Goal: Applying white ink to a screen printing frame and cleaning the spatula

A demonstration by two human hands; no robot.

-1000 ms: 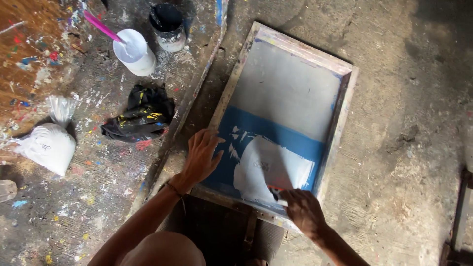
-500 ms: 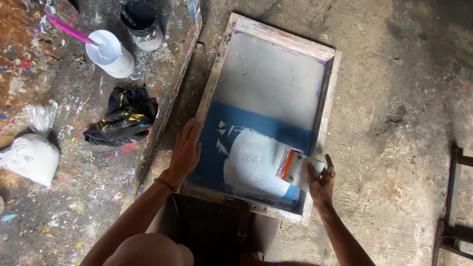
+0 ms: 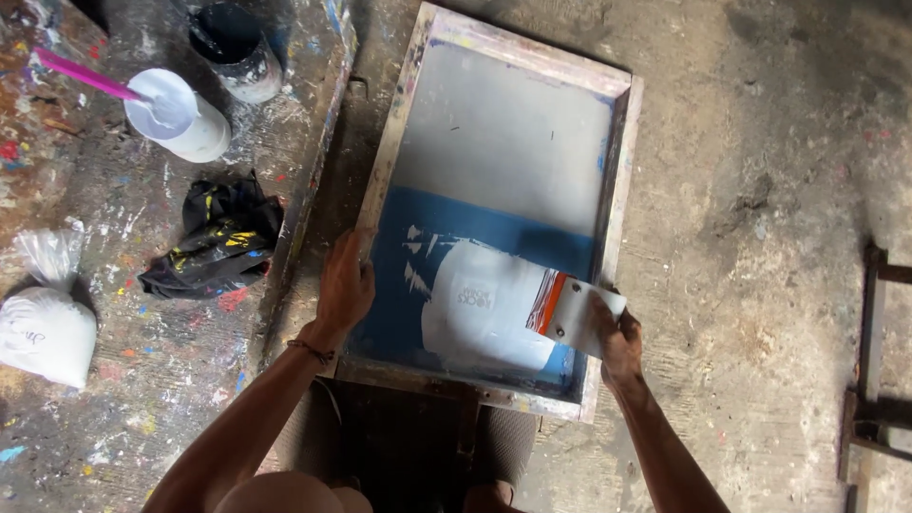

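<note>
A wooden-framed printing screen (image 3: 399,123) lies in front of me, its mesh grey at the far half and blue at the near half. A patch of white ink (image 3: 480,304) covers the near blue part. My left hand (image 3: 344,285) presses flat on the frame's left rail. My right hand (image 3: 617,340) grips a white squeegee with an orange rubber edge (image 3: 570,313), held at the right side of the screen with the edge touching the white ink.
A paint-spattered table (image 3: 114,399) lies to the left with a white cup of paint and pink stick (image 3: 180,114), a dark pot (image 3: 233,47), a crumpled black rag (image 3: 214,242) and a white bag (image 3: 43,328). A metal frame (image 3: 869,380) stands at the right on rough concrete.
My right hand has lifted the squeegee from the near edge of the screen to its right side. The view has shifted, so the screen sits more to the left.
</note>
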